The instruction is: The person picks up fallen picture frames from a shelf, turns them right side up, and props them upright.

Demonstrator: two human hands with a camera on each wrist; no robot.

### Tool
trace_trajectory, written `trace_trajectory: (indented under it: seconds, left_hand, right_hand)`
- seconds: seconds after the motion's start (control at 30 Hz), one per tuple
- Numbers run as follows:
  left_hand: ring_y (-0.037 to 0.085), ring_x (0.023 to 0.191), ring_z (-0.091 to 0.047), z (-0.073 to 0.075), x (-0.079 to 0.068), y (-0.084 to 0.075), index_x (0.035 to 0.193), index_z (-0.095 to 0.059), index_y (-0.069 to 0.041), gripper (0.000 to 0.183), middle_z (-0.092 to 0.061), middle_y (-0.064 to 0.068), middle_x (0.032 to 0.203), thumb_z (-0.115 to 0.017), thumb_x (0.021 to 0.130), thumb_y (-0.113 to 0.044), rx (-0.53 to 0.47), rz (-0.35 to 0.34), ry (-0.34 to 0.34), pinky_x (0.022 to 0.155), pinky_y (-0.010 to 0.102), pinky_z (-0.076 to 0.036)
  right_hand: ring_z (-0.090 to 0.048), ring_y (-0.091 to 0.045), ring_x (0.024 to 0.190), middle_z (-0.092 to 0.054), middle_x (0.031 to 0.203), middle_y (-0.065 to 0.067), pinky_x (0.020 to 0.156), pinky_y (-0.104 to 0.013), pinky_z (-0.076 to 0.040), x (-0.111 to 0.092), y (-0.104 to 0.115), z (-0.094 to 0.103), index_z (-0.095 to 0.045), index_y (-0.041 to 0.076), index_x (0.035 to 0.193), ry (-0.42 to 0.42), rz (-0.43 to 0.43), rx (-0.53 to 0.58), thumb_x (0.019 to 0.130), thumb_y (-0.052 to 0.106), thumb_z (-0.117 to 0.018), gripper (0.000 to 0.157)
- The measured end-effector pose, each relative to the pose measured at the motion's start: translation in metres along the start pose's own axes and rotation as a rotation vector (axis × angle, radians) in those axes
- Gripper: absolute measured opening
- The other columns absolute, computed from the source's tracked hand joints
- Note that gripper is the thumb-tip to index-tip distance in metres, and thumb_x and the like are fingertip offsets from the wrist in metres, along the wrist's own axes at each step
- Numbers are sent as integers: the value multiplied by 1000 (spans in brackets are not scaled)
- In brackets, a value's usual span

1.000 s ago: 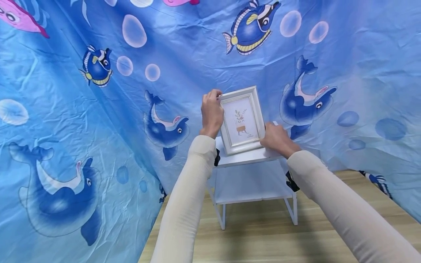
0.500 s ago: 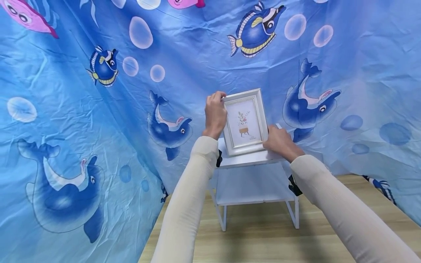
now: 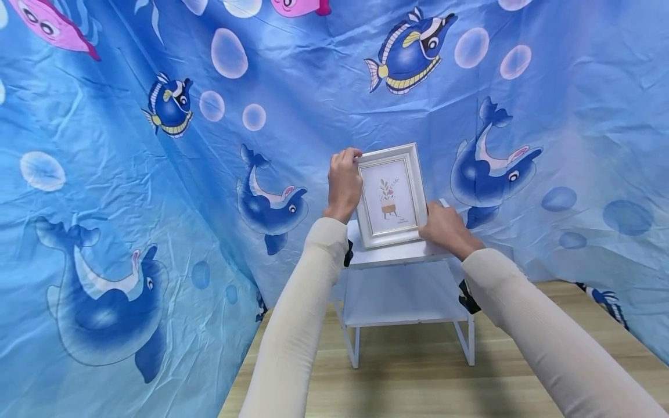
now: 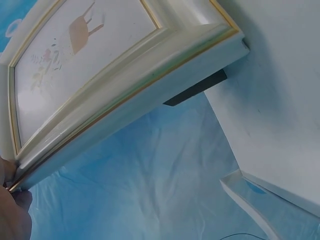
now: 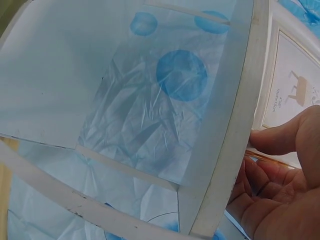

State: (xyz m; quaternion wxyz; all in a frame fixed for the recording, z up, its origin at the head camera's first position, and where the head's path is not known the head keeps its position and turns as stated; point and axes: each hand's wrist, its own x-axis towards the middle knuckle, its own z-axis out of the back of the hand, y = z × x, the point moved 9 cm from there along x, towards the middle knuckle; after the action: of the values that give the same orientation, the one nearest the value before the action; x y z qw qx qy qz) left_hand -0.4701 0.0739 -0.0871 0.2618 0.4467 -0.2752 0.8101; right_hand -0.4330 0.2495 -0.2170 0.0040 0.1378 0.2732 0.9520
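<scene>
A white picture frame [image 3: 388, 180] with thin gold edging stands over the white table's top [image 3: 397, 254], leaning to one side. Its print shows a plant in a brown pot on legs. My left hand [image 3: 345, 184] grips the upper left corner, and the fingertips of that left hand [image 4: 12, 212] show at the edge. At the lower right corner my right hand [image 3: 445, 227] pinches the frame between thumb and fingers, as the right hand [image 5: 290, 185] shows up close. A dark strip [image 4: 197, 89] juts from behind the frame. Whether its bottom edge rests fully on the tabletop, I cannot tell.
Below the tabletop is a lower white shelf [image 3: 402, 299] on white legs [image 3: 468, 342]. Blue cloth [image 3: 292, 116] printed with sea animals hangs behind and at both sides. The floor [image 3: 407, 386] is light wood.
The head view has shifted slightly, so the whole scene sits a little further right and lower. Both hands keep their hold on the picture frame, whose tilt looks nearly the same.
</scene>
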Motion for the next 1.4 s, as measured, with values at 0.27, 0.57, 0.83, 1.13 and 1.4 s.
trace_trajectory:
  seconds: [0.27,0.57,0.83,1.13,1.4]
  left_hand:
    - [26,112,-58,-3,-1,0,124,-60,-2,27,-66,12,122,-50,99,2,14,-46,-28,96,30,-49]
    - [26,118,-57,-6,-3,9,128,-57,-1,31,-61,13,126,-49,99,4,29,-42,-36,100,31,-48]
    - [26,117,-59,-4,-2,12,127,-57,-1,31,-61,14,125,-49,99,5,35,-35,-42,98,30,-50]
    - [28,115,-61,2,-2,14,128,-56,0,31,-60,16,126,-48,98,5,31,-32,-43,96,30,-51]
    - [28,115,-62,4,-3,16,127,-57,0,29,-59,16,127,-48,100,1,37,-29,-51,97,30,-51]
  right_hand:
    - [-57,-31,81,-60,101,-26,70,-39,-48,3,-4,0,-47,-11,118,6,4,13,84,8,-58,41]
    - [-54,-28,75,-57,90,-19,64,-35,-45,5,-1,-3,-48,-8,107,1,14,34,83,5,-57,28]
    - [-52,-25,70,-51,80,-14,61,-32,-41,8,2,-4,-48,-4,98,-4,22,43,83,4,-56,19]
    - [-47,-21,63,-46,70,-8,55,-29,-38,13,7,-3,-48,0,87,1,58,45,82,3,-56,10]
    - [-38,-16,54,-33,61,-1,51,-27,-32,15,7,2,-42,8,69,16,64,8,82,6,-56,19]
